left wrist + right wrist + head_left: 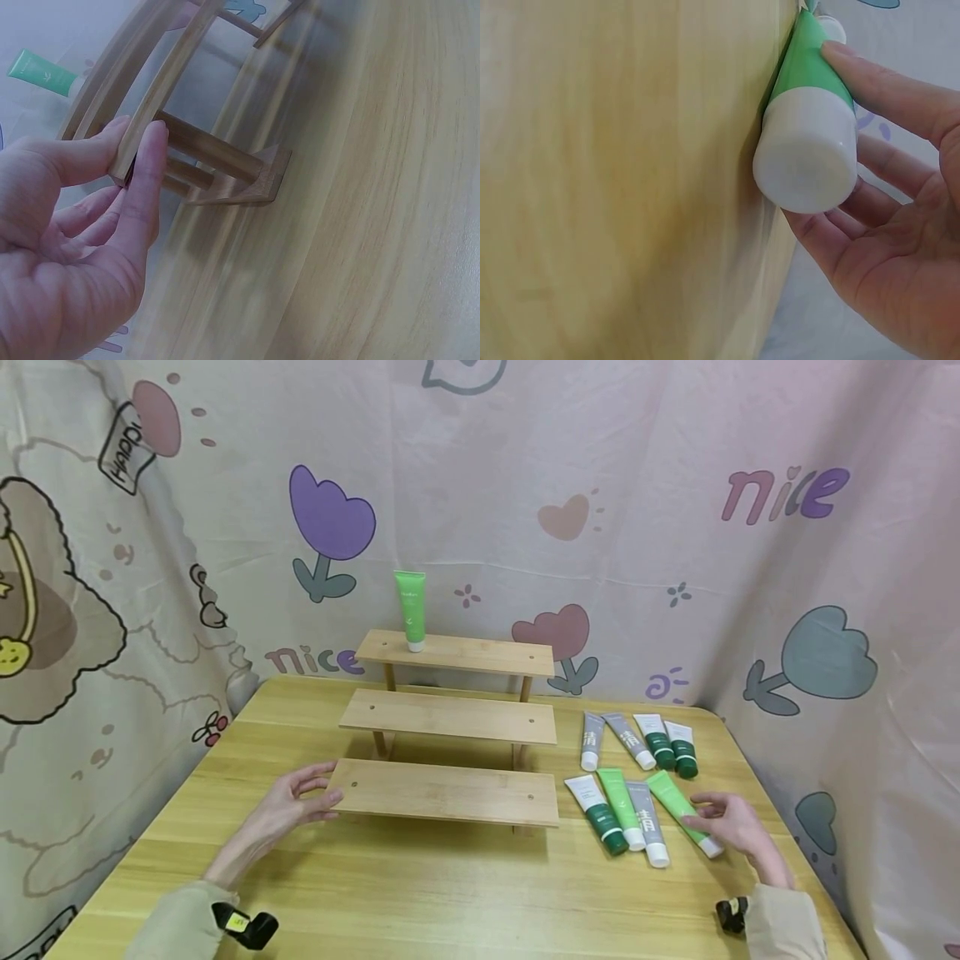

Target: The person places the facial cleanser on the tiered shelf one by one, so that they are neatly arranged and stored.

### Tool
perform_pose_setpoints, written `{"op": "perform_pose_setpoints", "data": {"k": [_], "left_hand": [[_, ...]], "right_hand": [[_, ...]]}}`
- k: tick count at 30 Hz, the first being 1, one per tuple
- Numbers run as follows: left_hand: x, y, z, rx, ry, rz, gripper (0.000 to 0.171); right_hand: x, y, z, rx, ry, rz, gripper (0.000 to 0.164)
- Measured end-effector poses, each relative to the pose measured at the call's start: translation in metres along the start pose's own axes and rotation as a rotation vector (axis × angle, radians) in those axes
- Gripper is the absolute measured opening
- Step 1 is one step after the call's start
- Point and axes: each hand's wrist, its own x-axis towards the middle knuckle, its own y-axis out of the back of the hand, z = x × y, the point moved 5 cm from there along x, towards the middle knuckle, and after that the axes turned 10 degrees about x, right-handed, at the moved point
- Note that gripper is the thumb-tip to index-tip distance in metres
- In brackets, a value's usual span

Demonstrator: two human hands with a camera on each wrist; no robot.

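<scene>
My left hand (294, 799) pinches the left end of the lowest board of a three-step wooden rack (450, 792). In the left wrist view, thumb and fingers lie on opposite faces of that board (161, 86). My right hand (733, 823) holds a light green tube (671, 797) near its white cap, at the right of a group of tubes. The right wrist view shows the thumb on the green tube body (810, 67) and a finger under the white cap (805, 154). Another light green tube (413, 608) stands upright, cap down, on the top board.
Beside the held tube lie a grey tube (647, 818), a green tube (617, 802) and a white and dark green tube (600, 814). Behind them lie two grey tubes (592, 739) and two white and dark green tubes (681, 747). A printed curtain (645, 460) hangs behind the wooden table (420, 893).
</scene>
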Motion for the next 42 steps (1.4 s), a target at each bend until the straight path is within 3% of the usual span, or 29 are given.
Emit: {"op": "perform_pose_setpoints", "data": {"k": [28, 42], "left_hand": [[0.0, -0.001, 0.001, 0.009, 0.001, 0.0, 0.074], [-0.001, -0.001, 0.001, 0.013, -0.004, 0.005, 0.074]], "right_hand": [[-0.005, 0.007, -0.002, 0.053, -0.047, 0.07, 0.058], [-0.005, 0.009, -0.019, 0.06, 0.027, 0.117, 0.052]]}}
